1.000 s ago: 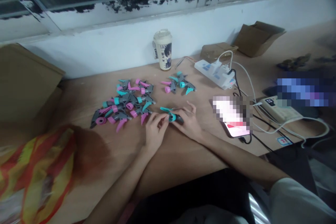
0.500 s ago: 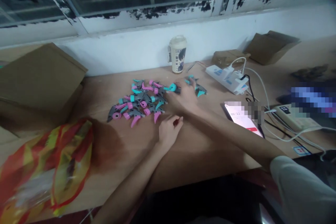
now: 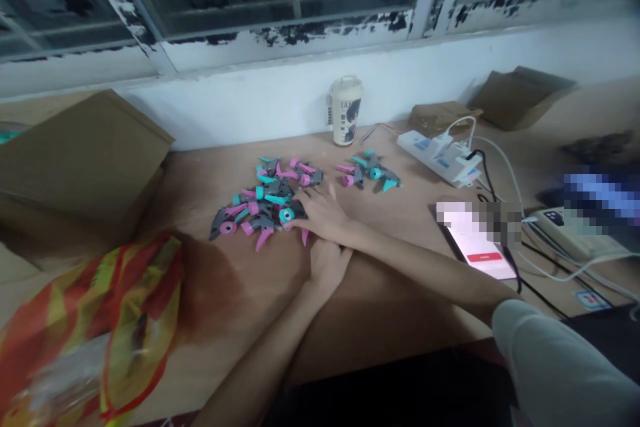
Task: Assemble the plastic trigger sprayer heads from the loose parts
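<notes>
My right hand (image 3: 323, 213) reaches in over the near right side of a pile of trigger sprayers (image 3: 263, 221). Its fingers are closed round a grey trigger sprayer with a teal collar (image 3: 287, 215); part of that sprayer is hidden by the fingers. Below the right wrist, my left hand (image 3: 327, 265) rests near the table with its fingers loosely curled, and nothing shows in it. Its fingertips are partly covered by the right hand. The piled sprayers are grey with pink or teal collars and triggers. Several more sprayers (image 3: 387, 180) lie in a smaller group to the right.
A lidded cup (image 3: 345, 113) stands by the wall. To the right are a power strip (image 3: 440, 159) with cables and a lit phone (image 3: 480, 250). Cardboard boxes (image 3: 75, 167) stand at both sides. A red and yellow bag (image 3: 140, 320) lies at the near left.
My right hand has moved left and nearer from the small group to the larger pile, carrying the teal-collared trigger sprayer. A pink-collared sprayer now shows where it was. The left hand is now partly covered.
</notes>
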`<state>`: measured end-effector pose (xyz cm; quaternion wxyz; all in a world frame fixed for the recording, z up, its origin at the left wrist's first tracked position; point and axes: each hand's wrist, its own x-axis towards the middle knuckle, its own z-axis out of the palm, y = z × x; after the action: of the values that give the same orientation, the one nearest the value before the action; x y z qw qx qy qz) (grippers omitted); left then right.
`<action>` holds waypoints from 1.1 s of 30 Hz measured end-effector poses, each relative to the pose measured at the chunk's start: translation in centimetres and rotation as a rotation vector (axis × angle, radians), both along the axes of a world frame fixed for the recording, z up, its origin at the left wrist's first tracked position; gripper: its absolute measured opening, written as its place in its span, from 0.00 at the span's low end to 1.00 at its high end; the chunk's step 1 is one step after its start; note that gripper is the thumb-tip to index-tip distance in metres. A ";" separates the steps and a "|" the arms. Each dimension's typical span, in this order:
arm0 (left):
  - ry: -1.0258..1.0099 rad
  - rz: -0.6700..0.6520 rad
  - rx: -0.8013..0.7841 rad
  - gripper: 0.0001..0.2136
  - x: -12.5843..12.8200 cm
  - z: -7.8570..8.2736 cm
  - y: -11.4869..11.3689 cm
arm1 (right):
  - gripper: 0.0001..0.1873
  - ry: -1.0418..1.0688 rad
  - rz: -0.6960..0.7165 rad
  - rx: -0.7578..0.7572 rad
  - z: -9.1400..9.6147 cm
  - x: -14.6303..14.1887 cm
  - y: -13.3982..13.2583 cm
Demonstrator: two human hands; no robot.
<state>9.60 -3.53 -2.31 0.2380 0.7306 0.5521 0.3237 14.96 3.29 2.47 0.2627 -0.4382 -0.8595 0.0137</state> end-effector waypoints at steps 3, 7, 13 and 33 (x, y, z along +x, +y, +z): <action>0.061 0.016 0.027 0.09 0.2 0.9 -0.2 | 0.27 0.022 0.003 -0.022 0.1 3.0 1.1; 0.097 -0.004 0.061 0.12 0.3 1.5 -0.3 | 0.18 -0.007 -0.107 -0.013 -0.4 7.6 3.6; 0.098 -0.020 0.059 0.18 0.3 1.7 -0.2 | 0.12 -0.078 -0.134 -0.001 -1.3 12.4 7.4; -0.296 0.039 -0.029 0.10 -0.1 0.7 0.0 | 0.14 0.097 -0.078 -0.040 -3.3 12.5 -2.6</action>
<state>9.53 -3.51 -1.62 0.3212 0.6605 0.5297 0.4243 27.49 0.65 -0.88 0.2954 -0.4752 -0.8277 0.0416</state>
